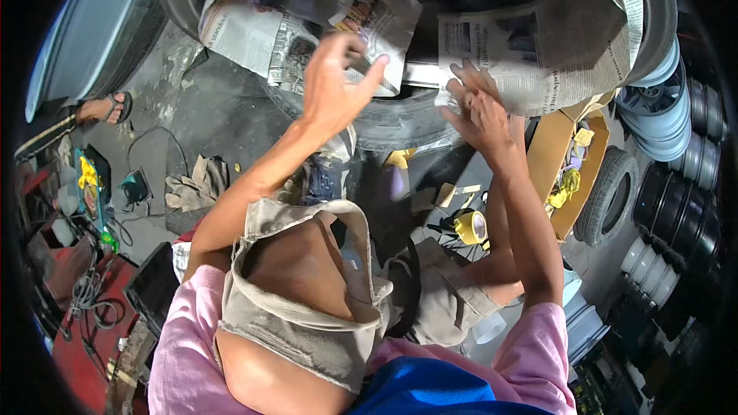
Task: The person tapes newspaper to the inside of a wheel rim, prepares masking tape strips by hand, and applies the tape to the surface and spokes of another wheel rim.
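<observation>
Now we have both hands up at a tyre point(400, 119) whose wheel is wrapped in newspaper. Our left hand point(334, 84) pinches the lower edge of the left newspaper sheet point(269, 31) between thumb and fingers point(361, 50), which are narrow and closed on the paper. Our right hand point(480, 111) lies flat against the right newspaper sheet point(538, 46), fingers spread and pressing its lower left corner where it meets the tyre; it grips nothing that we can see. The two sheets hang over the rim, with a bare gap of dark rubber and metal between them. Below our arms, a yellow roll of tape point(470, 225) rests on the floor near our knee, well apart from either hand. A cardboard box point(557, 154) stands just beside the tyre on our right, and a stack of grey wheel rims point(661, 119) rises beyond it. Crumpled gloves point(192, 184) lie on the floor to our left.
</observation>
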Tool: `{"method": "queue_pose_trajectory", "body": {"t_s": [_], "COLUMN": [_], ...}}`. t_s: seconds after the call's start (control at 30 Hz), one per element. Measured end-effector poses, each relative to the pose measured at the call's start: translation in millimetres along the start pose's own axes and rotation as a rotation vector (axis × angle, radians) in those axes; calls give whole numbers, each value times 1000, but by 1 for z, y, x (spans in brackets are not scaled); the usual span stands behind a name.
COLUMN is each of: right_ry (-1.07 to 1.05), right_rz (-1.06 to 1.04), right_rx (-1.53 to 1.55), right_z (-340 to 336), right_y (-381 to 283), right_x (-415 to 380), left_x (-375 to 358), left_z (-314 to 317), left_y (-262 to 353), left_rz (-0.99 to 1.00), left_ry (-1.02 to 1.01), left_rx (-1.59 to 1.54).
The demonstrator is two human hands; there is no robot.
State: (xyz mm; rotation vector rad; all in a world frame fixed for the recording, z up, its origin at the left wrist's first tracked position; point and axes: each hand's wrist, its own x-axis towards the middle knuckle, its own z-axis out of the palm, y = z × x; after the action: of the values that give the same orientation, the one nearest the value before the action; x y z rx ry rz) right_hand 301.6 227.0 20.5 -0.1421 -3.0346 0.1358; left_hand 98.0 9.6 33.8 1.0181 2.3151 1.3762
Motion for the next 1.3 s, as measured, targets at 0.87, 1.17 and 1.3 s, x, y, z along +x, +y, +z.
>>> {"method": "queue_pose_trajectory", "body": {"t_s": [0.87,1.17,1.3], "right_ry": [76,160,160], "right_rz": [627,398,402], "right_rx": [196,382,182], "right_z": [-11,-25,-19], "right_y": [42,33,39], "right_x": [115,105,99], "left_x": [62,82,84], "left_z": [101,150,144], "left_y": [-70,-42,-39], "left_rz": [261,405,301], "left_ry": [-388,-365,-563], "left_rx": [381,284,189]}}
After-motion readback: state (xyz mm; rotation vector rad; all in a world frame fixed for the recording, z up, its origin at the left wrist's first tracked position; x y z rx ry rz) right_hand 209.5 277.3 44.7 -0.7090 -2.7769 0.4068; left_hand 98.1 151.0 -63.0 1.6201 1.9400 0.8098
